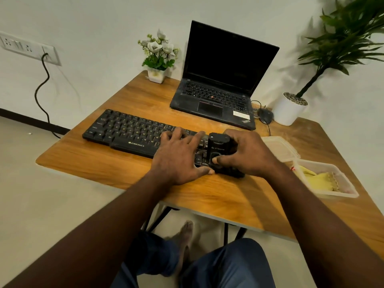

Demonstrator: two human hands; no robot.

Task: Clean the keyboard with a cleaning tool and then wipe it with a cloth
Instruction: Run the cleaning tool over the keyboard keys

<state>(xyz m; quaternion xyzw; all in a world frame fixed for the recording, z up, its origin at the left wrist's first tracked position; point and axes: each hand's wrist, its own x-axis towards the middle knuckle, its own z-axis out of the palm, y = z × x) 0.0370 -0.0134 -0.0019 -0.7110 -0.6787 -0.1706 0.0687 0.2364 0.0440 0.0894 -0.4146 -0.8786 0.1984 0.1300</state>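
— Where is the keyboard, and how does it lie?

— The black keyboard (133, 132) lies flat on the wooden table (104, 163). Its long axis runs from far left to near right, and the branded front edge faces me.

— And your hands?

— My left hand (178, 156) lies flat on the keys right of the middle, fingers straight and spread, thumb along the near edge. It holds nothing. My right hand (247, 154) is curled round the black cleaning tool (220, 148), with the thumb pressed on the round button on its near face.

— Which way does the tool point?

— It sits over the keyboard's right end, its long axis crossing the rows, rounded end away from me. Whether its underside touches the keys I can't tell.

— Any containers?

— A clear plastic box (351, 194) at the table's right edge holds a yellow cloth (324, 180). Its lid (276, 147) lies just beyond it, near my right hand. A white pot (288, 113) at the far right holds pebbles and a green plant.
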